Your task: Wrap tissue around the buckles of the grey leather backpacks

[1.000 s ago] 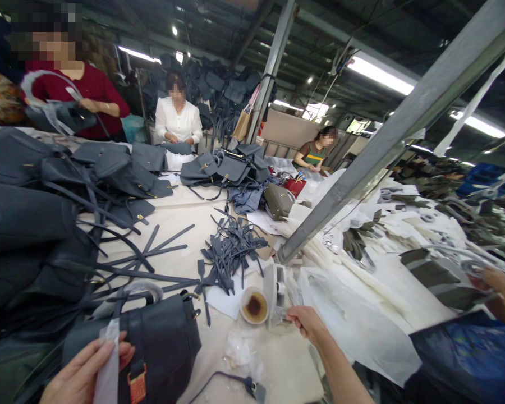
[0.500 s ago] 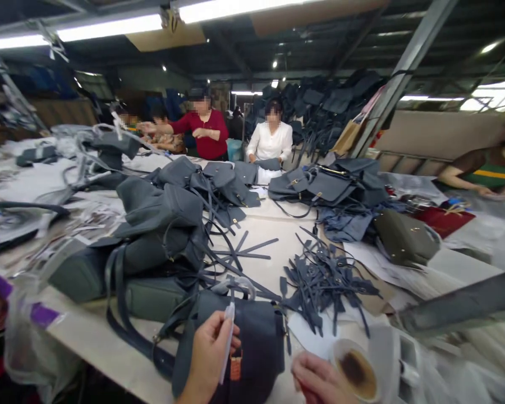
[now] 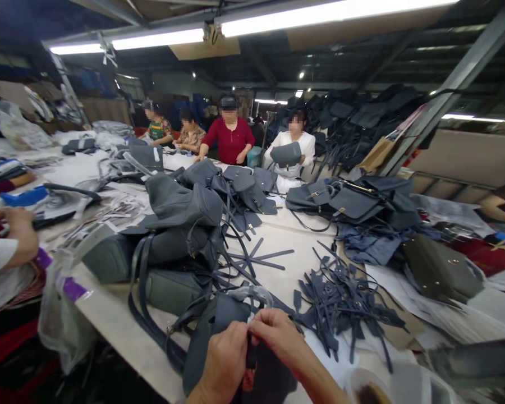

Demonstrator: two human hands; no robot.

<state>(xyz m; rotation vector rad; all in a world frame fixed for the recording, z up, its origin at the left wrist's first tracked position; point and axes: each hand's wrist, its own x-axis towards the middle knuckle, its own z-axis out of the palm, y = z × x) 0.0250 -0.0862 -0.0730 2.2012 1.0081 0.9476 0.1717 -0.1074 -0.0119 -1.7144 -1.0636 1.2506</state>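
Note:
A dark blue-grey bag (image 3: 212,328) stands at the table's near edge, partly hidden by my hands. My left hand (image 3: 229,356) is closed over its front, gripping a narrow dark strap (image 3: 251,353) that runs down between the hands. At the strap's top, my right hand (image 3: 273,331) pinches a bit of white wrapping (image 3: 250,318), its fingertips touching those of my left hand. Below them shows an orange-brown patch (image 3: 248,379) on the bag's front. Clear plastic wraps the bag's handle (image 3: 256,294) just behind my fingers.
Dark bags (image 3: 180,207) are heaped at left, with more bags (image 3: 349,202) at right. A tangle of short straps (image 3: 336,300) lies right of my hands. A cup with brown contents (image 3: 368,387) stands near front right. Co-workers sit across; another person's arms (image 3: 19,235) show at left.
My right hand has come from beside the cup to meet my left hand over the bag. The view has swung left. Across the table, the person in white has lifted a bag.

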